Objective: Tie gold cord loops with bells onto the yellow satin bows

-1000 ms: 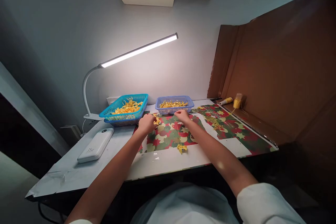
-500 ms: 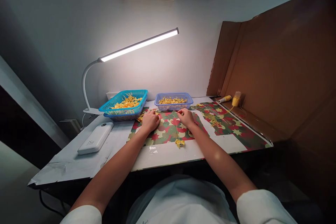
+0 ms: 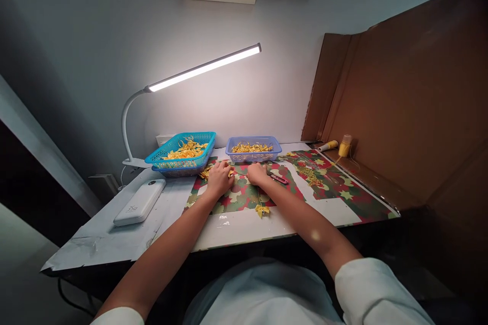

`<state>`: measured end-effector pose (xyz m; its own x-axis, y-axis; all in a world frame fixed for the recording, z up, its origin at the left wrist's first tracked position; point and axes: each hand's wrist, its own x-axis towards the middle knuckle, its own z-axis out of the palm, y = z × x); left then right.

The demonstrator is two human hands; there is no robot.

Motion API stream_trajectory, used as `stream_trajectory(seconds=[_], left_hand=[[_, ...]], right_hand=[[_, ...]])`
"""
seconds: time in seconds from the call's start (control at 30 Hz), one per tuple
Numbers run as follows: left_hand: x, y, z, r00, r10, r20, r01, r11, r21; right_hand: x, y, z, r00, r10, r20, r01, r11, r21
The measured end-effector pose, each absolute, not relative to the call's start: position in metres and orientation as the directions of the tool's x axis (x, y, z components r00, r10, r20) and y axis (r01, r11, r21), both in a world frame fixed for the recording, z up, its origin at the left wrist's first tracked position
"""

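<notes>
My left hand (image 3: 220, 179) rests on the patterned sheet with its fingers curled, beside a small heap of yellow ribbon pieces (image 3: 205, 173). What its fingertips hold is hidden. Close by on the right, my right hand (image 3: 257, 174) is closed, knuckles up. A thin yellow thread (image 3: 260, 196) leads from beneath it down to a yellow ribbon bow (image 3: 262, 210) near the table's front edge. Between the two hands a thin strand shows. Just right of my right hand lies a tool with a pink-red handle (image 3: 278, 178), partly covered by the hand.
Behind the hands stand a turquoise basket (image 3: 152, 159) and a lilac basket (image 3: 233, 155), both holding yellow ribbon pieces. A white power bank (image 3: 140, 203) lies left, under a lit lamp (image 3: 206, 67). At right are yellow chain-like strands (image 3: 310, 176), a yellow bottle (image 3: 344, 147) and a cardboard wall (image 3: 400, 91).
My right hand has moved left and slightly nearer, toward my left hand, and its fingers have curled in. The pink-red handle now shows beside it. My left hand stays nearly in place.
</notes>
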<state>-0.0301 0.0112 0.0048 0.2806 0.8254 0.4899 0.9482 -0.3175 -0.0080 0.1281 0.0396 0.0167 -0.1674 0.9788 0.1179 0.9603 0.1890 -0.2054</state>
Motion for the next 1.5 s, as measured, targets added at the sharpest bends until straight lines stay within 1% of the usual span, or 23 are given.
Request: stream_trajectory(seconds=[0.07, 0.13, 0.23, 0.3, 0.4, 0.5, 0.57, 0.63, 0.73, 0.8, 0.83, 0.87, 0.93, 0.97, 1.03, 1.1, 1.17, 1.27, 1.37, 1.5], left_hand=[[-0.028, 0.01, 0.005, 0.28, 0.816, 0.505, 0.945, -0.326, 0.002], [-0.024, 0.008, 0.006, 0.274, 0.795, 0.541, 0.944, -0.329, 0.005], [-0.019, 0.004, 0.007, 0.263, 0.766, 0.587, 0.947, -0.32, -0.007], [-0.015, 0.002, 0.008, 0.27, 0.762, 0.589, 0.945, -0.326, -0.012], [-0.012, 0.0, 0.011, 0.301, 0.773, 0.559, 0.938, -0.347, -0.024], [-0.013, 0.0, 0.016, 0.318, 0.794, 0.519, 0.937, -0.345, -0.047], [-0.013, 0.0, 0.018, 0.305, 0.798, 0.519, 0.942, -0.334, -0.04], [-0.013, 0.0, 0.018, 0.279, 0.798, 0.533, 0.945, -0.326, -0.007], [-0.01, 0.0, 0.013, 0.212, 0.818, 0.536, 0.947, -0.306, 0.093], [-0.005, -0.001, 0.01, 0.163, 0.827, 0.539, 0.93, -0.311, 0.196], [-0.003, -0.001, 0.008, 0.142, 0.827, 0.543, 0.908, -0.327, 0.26], [-0.001, -0.001, 0.007, 0.119, 0.827, 0.55, 0.875, -0.349, 0.335], [0.002, 0.0, 0.004, 0.045, 0.834, 0.55, 0.772, -0.379, 0.511], [0.003, 0.001, 0.002, 0.0, 0.846, 0.533, 0.701, -0.38, 0.603], [0.004, 0.004, -0.001, -0.072, 0.876, 0.476, 0.547, -0.365, 0.754], [0.005, 0.007, -0.004, -0.101, 0.903, 0.418, 0.404, -0.347, 0.846], [0.005, 0.01, -0.007, -0.104, 0.919, 0.379, 0.294, -0.336, 0.895], [0.006, 0.012, -0.009, -0.096, 0.938, 0.334, 0.175, -0.315, 0.933], [0.008, 0.012, -0.01, -0.088, 0.942, 0.323, 0.091, -0.316, 0.945], [0.01, 0.009, -0.009, -0.083, 0.928, 0.363, 0.041, -0.361, 0.932]], right_hand=[[0.134, 0.034, 0.016, -0.172, 0.972, 0.163, 0.963, 0.201, -0.181], [0.141, 0.027, 0.015, -0.192, 0.951, 0.243, 0.962, 0.231, -0.143], [0.152, 0.017, 0.014, -0.29, 0.874, 0.391, 0.944, 0.327, -0.032], [0.156, 0.012, 0.013, -0.356, 0.823, 0.442, 0.924, 0.38, 0.037], [0.158, 0.007, 0.012, -0.387, 0.791, 0.473, 0.911, 0.407, 0.065], [0.158, 0.006, 0.013, -0.371, 0.787, 0.494, 0.913, 0.406, 0.039], [0.156, 0.005, 0.012, -0.374, 0.788, 0.489, 0.911, 0.412, 0.031], [0.155, 0.004, 0.011, -0.379, 0.795, 0.473, 0.91, 0.413, 0.036], [0.152, 0.004, 0.007, -0.369, 0.813, 0.45, 0.917, 0.398, 0.034], [0.15, 0.004, 0.005, -0.338, 0.821, 0.46, 0.921, 0.389, -0.018], [0.15, 0.004, 0.005, -0.308, 0.822, 0.479, 0.92, 0.385, -0.07], [0.149, 0.004, 0.004, -0.265, 0.825, 0.499, 0.914, 0.38, -0.143], [0.149, 0.003, 0.004, -0.155, 0.846, 0.511, 0.86, 0.37, -0.351], [0.149, 0.003, 0.004, -0.104, 0.863, 0.495, 0.802, 0.367, -0.472], [0.148, 0.002, 0.005, -0.034, 0.897, 0.44, 0.626, 0.362, -0.691], [0.148, 0.001, 0.004, -0.006, 0.918, 0.397, 0.435, 0.36, -0.825], [0.148, 0.002, 0.004, 0.012, 0.928, 0.373, 0.295, 0.353, -0.888], [0.147, 0.004, 0.002, 0.013, 0.94, 0.34, 0.16, 0.334, -0.929], [0.146, 0.006, 0.002, 0.009, 0.943, 0.333, 0.073, 0.332, -0.94], [0.145, 0.003, 0.004, 0.018, 0.936, 0.351, -0.001, 0.351, -0.937]])
